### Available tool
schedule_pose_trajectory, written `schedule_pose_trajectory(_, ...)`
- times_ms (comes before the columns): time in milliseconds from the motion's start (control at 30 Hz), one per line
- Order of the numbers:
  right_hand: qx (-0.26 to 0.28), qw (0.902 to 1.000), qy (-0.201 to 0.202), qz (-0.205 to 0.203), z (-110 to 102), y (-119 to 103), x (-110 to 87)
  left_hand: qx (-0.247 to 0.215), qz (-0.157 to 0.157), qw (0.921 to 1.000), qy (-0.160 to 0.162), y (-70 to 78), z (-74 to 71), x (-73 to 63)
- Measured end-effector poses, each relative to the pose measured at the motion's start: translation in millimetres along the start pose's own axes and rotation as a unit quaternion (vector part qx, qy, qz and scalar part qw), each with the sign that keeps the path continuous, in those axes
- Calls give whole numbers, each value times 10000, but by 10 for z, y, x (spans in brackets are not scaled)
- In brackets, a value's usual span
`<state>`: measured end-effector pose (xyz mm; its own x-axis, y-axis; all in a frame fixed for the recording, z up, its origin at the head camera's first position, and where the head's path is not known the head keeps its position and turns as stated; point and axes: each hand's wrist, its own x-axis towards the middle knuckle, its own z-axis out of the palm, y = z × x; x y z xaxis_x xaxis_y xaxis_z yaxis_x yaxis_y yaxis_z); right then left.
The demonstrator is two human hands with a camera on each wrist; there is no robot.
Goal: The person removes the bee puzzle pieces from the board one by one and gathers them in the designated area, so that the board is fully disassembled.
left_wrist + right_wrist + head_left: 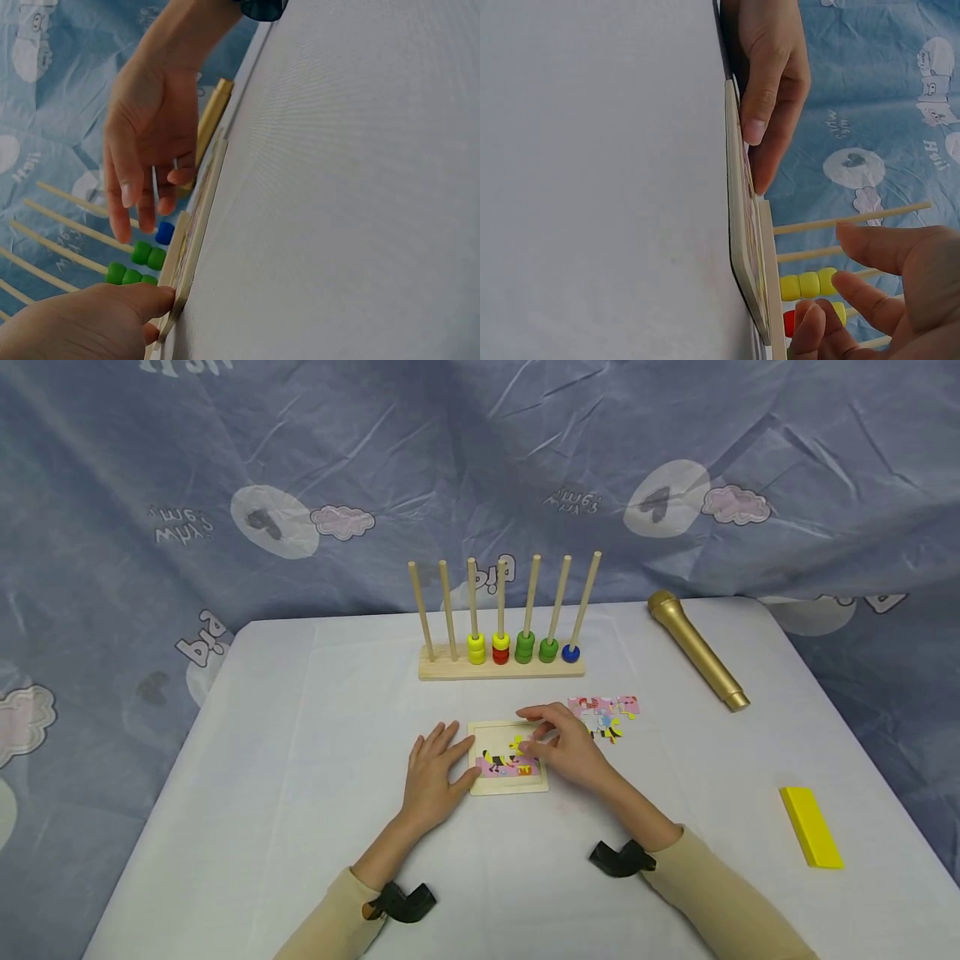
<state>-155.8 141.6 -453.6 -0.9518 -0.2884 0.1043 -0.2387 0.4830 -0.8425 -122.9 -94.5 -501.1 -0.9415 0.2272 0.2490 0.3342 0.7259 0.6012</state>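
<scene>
A small square wooden puzzle tray (pixel 510 789) lies on the table with pieces of a pink and yellow bee picture fitted in its lower part. At its left edge my left hand (pixel 432 783) rests with spread fingers; the thumb touches the rim, also seen in the left wrist view. Above the tray's right side my right hand (pixel 573 750) has its fingertips together over the picture. Thin edges of a puzzle piece (pixel 155 187) show between its fingers in the left wrist view. More loose puzzle pieces (pixel 604 710) lie behind that hand, partly hidden.
Behind the tray stands a wooden peg stand (pixel 495 672) with yellow, red, green and blue beads on upright rods. A gold microphone (pixel 699 652) lies at the back right. Nearer the right edge lies a yellow block (pixel 812 828). A patterned blue-grey cloth (pixel 465 468) hangs behind.
</scene>
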Motion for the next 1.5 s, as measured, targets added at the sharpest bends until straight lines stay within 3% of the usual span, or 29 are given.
schedule_pose_trajectory(500,-153,9999,-64,14,64,71,-10,-25,-13,10000,1,-3,11,5)
schedule_pose_trajectory(1500,-1348,9907,1,-175,167,139,-14,27,-30,10000,-5,-10,15,12)
